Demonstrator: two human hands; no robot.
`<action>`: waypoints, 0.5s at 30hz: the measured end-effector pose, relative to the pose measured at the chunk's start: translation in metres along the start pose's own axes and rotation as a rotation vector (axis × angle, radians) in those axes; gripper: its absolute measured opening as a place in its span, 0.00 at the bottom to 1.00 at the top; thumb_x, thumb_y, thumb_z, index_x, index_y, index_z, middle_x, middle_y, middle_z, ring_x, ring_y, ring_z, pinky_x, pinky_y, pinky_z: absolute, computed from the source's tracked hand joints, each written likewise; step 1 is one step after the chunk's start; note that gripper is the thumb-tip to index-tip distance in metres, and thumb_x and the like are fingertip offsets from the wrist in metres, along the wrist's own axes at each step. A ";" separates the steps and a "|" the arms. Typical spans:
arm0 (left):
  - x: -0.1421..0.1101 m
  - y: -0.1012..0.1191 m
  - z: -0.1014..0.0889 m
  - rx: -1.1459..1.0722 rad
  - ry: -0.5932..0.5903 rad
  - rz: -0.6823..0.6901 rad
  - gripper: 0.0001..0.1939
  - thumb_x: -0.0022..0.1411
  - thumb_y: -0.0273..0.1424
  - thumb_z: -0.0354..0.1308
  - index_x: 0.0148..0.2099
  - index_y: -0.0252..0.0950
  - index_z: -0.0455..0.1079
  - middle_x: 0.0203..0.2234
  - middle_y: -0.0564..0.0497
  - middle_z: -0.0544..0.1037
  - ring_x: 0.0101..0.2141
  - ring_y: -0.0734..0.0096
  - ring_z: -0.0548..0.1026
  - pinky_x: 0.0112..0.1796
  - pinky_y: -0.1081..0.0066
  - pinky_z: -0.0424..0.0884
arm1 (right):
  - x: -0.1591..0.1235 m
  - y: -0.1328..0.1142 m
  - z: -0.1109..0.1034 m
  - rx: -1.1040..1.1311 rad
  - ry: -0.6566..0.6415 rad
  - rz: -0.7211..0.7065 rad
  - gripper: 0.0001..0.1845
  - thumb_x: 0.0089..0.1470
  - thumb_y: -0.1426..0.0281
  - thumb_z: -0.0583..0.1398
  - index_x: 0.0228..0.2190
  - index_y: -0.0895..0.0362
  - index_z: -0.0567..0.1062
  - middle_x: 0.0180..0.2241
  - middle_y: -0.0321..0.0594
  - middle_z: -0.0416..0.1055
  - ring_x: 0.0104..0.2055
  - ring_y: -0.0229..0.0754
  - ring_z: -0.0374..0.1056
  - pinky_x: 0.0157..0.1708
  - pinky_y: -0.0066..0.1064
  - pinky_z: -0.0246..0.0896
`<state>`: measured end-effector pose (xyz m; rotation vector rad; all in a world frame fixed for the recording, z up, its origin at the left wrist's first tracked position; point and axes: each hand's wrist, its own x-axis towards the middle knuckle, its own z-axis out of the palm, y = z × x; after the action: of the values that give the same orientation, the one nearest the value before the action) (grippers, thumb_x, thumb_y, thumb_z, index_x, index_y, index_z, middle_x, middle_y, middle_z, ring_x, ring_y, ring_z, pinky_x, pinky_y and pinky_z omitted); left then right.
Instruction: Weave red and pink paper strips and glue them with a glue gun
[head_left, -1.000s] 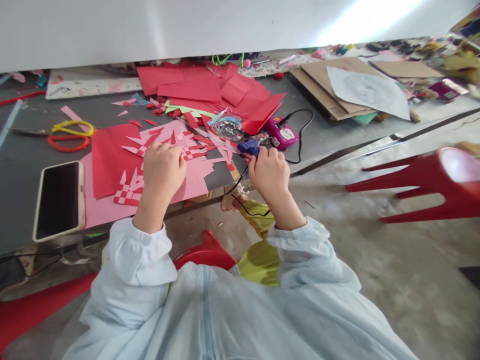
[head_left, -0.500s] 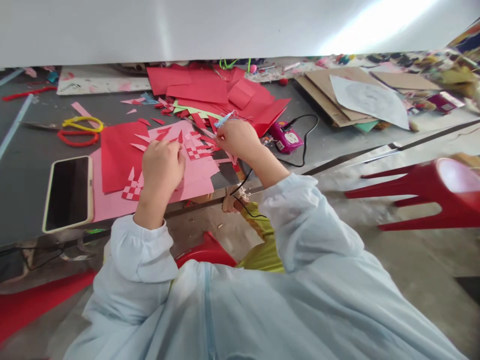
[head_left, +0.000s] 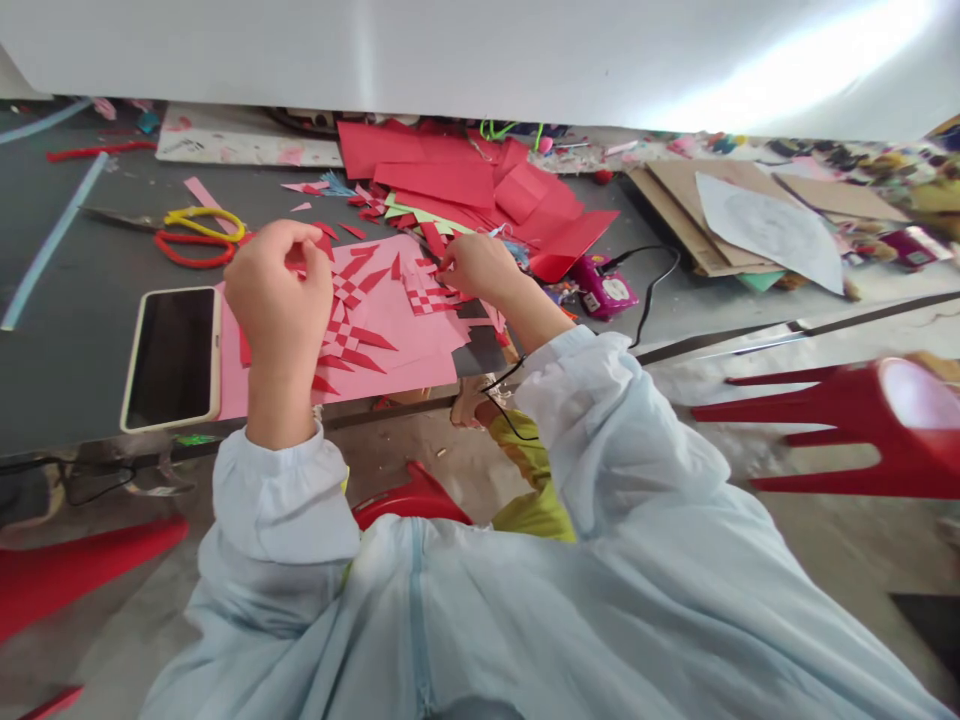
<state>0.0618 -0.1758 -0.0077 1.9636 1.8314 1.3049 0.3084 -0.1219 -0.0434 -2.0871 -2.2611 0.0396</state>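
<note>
My left hand (head_left: 277,300) is raised over the left part of the pink paper sheet (head_left: 424,355), its fingers curled closed; what they hold, if anything, is hidden. Right of it lie woven red and pink paper pieces (head_left: 346,335) with pointed strips. My right hand (head_left: 484,268) is closed in a pinch at the upper right edge of a small checkered woven paper piece (head_left: 426,297); its fingertips are partly hidden. Left of the left hand are a phone (head_left: 172,358) with a dark screen and scissors (head_left: 196,238) with yellow and red handles.
Red paper sheets (head_left: 439,185) and green strips (head_left: 420,220) lie behind the hands. A purple box (head_left: 606,290) with a black cable stands at right, near stacked cardboard (head_left: 667,225). A white panel (head_left: 480,60) overhangs the back. A red stool (head_left: 862,430) stands on the floor.
My left hand has moved left and up, uncovering woven paper. My right hand has gone left from a blue object by the purple box to the checkered piece. The whole view has shifted.
</note>
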 end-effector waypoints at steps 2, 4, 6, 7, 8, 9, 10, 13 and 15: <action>0.001 -0.001 -0.005 -0.012 -0.010 -0.010 0.13 0.64 0.24 0.52 0.40 0.42 0.77 0.40 0.51 0.84 0.43 0.61 0.82 0.49 0.61 0.74 | 0.000 -0.001 -0.002 -0.010 0.000 0.000 0.15 0.53 0.72 0.62 0.40 0.59 0.85 0.45 0.51 0.82 0.48 0.56 0.75 0.47 0.43 0.69; 0.002 -0.002 -0.011 0.018 -0.029 -0.028 0.12 0.63 0.25 0.53 0.40 0.42 0.77 0.41 0.50 0.84 0.44 0.59 0.82 0.49 0.60 0.74 | -0.002 -0.002 -0.006 -0.014 -0.002 0.019 0.15 0.52 0.72 0.62 0.40 0.60 0.85 0.45 0.52 0.82 0.47 0.57 0.76 0.46 0.43 0.69; 0.002 -0.005 -0.019 0.062 -0.056 -0.049 0.11 0.62 0.26 0.55 0.40 0.42 0.78 0.40 0.50 0.84 0.44 0.58 0.82 0.50 0.58 0.74 | -0.005 -0.002 -0.011 -0.015 0.000 0.045 0.14 0.53 0.71 0.61 0.38 0.60 0.84 0.43 0.53 0.82 0.46 0.57 0.76 0.44 0.42 0.68; 0.002 -0.008 -0.023 0.086 -0.080 -0.063 0.11 0.63 0.27 0.55 0.40 0.43 0.78 0.40 0.50 0.84 0.44 0.57 0.82 0.51 0.58 0.74 | -0.007 -0.002 -0.015 -0.011 0.005 0.060 0.13 0.53 0.71 0.61 0.38 0.60 0.84 0.42 0.53 0.82 0.46 0.56 0.76 0.44 0.42 0.67; 0.002 -0.011 -0.027 0.114 -0.114 -0.079 0.10 0.63 0.28 0.56 0.41 0.44 0.78 0.40 0.50 0.84 0.45 0.57 0.82 0.51 0.59 0.73 | -0.008 -0.001 -0.019 -0.003 0.014 0.073 0.12 0.54 0.72 0.60 0.37 0.60 0.83 0.41 0.53 0.82 0.45 0.56 0.75 0.43 0.41 0.67; 0.002 -0.013 -0.031 0.144 -0.152 -0.096 0.09 0.63 0.30 0.57 0.41 0.45 0.78 0.39 0.51 0.84 0.45 0.56 0.81 0.51 0.59 0.73 | -0.010 0.000 -0.024 0.011 0.027 0.088 0.12 0.54 0.72 0.59 0.36 0.60 0.82 0.40 0.52 0.81 0.45 0.55 0.75 0.43 0.41 0.66; 0.002 -0.016 -0.035 0.178 -0.193 -0.112 0.09 0.63 0.30 0.57 0.42 0.45 0.78 0.39 0.51 0.84 0.45 0.55 0.81 0.51 0.59 0.73 | -0.012 0.001 -0.029 0.028 0.047 0.109 0.12 0.55 0.72 0.58 0.35 0.59 0.82 0.41 0.53 0.81 0.45 0.55 0.75 0.43 0.41 0.65; 0.003 -0.023 -0.047 0.299 -0.341 -0.149 0.09 0.61 0.33 0.60 0.44 0.45 0.78 0.39 0.50 0.84 0.46 0.51 0.80 0.50 0.56 0.74 | -0.019 0.004 -0.048 0.082 0.122 0.167 0.10 0.56 0.72 0.57 0.36 0.59 0.79 0.44 0.55 0.80 0.47 0.55 0.73 0.44 0.42 0.64; 0.003 -0.026 -0.053 0.368 -0.458 -0.171 0.12 0.60 0.33 0.61 0.47 0.43 0.78 0.40 0.48 0.84 0.47 0.50 0.80 0.51 0.56 0.73 | -0.027 0.004 -0.062 0.115 0.157 0.208 0.09 0.58 0.71 0.57 0.37 0.58 0.77 0.45 0.55 0.79 0.48 0.54 0.73 0.46 0.42 0.63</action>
<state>0.0070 -0.1899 0.0095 1.9939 2.0323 0.4372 0.3185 -0.1500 0.0170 -2.1727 -1.9023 0.0151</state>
